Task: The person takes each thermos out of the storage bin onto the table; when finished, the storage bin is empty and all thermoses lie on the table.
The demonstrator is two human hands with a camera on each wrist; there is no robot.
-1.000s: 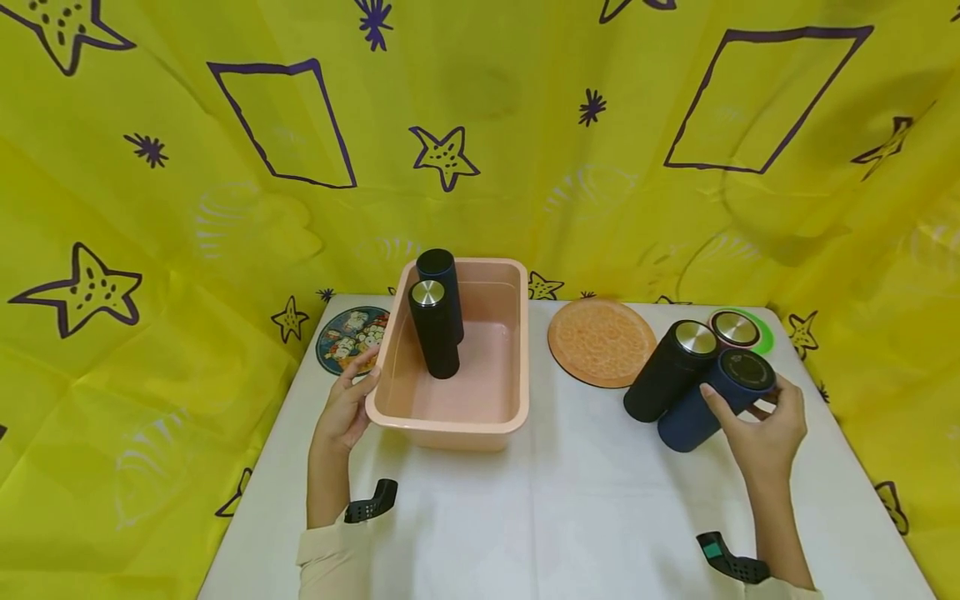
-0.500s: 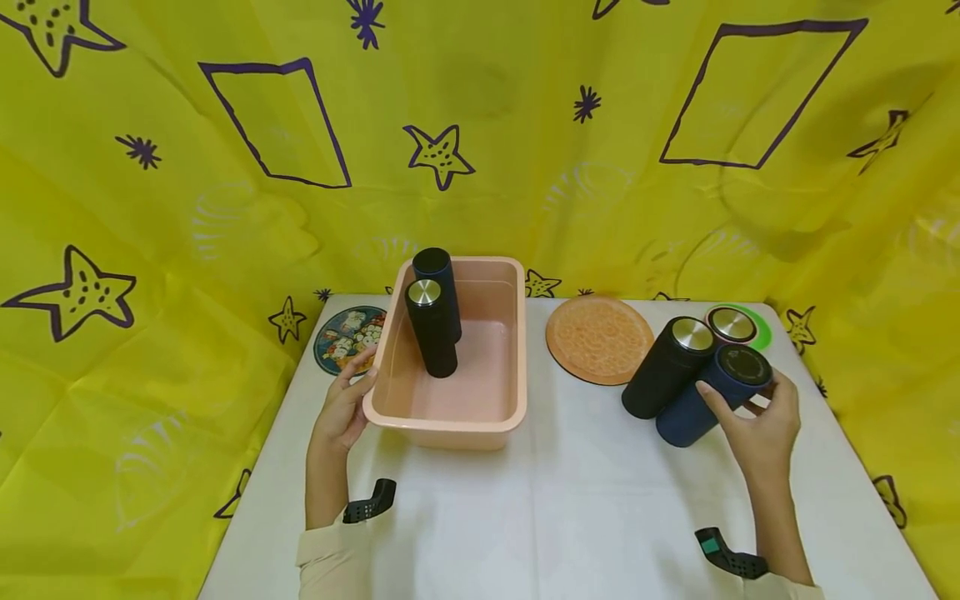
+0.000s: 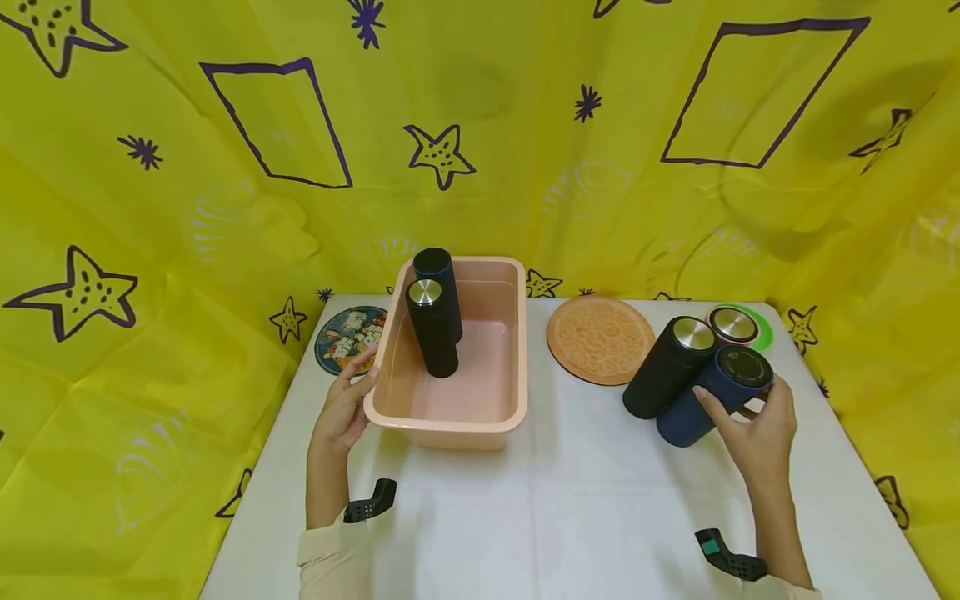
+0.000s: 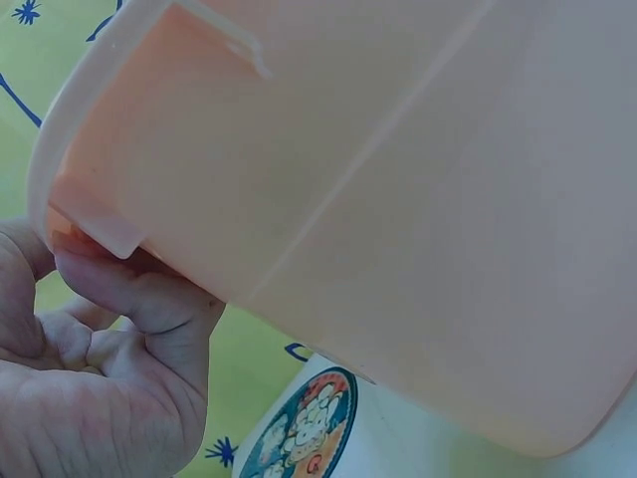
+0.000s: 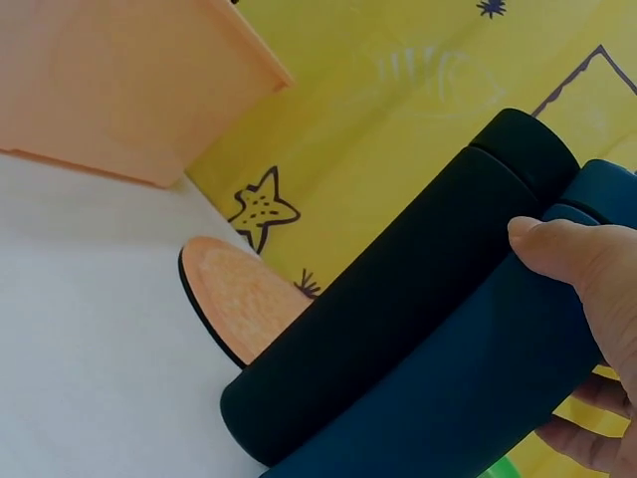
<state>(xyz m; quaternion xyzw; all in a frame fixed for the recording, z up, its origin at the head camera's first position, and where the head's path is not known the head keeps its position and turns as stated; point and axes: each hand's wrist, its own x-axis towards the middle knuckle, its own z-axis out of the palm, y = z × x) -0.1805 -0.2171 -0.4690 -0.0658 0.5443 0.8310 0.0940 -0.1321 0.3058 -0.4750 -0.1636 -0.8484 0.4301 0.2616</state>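
Observation:
My left hand (image 3: 347,408) grips the left rim of a peach plastic basin (image 3: 457,427), its fingers under the lip in the left wrist view. Inside the basin stand a black vacuum flask (image 3: 435,342) with a silver-topped lid and, behind it, a dark blue flask (image 3: 453,292). On the right, my right hand (image 3: 765,433) holds another dark blue flask (image 3: 692,407) near its lid, thumb on the near side. Against its left side stands a second black flask (image 3: 654,379), also silver-topped. Behind these shows the silver lid (image 3: 733,323) of another flask, whose body is mostly hidden.
A round orange-brown mat (image 3: 600,342) lies between the basin and the right-hand flasks. At the back left, the basin partly covers a round patterned mat (image 3: 348,337). A green disc (image 3: 763,335) shows at the back right. Yellow printed cloth (image 3: 495,200) surrounds the white table (image 3: 585,517).
My right hand has shifted slightly left against the blue flask, and the head view has moved a little. The basin and the flasks keep their places.

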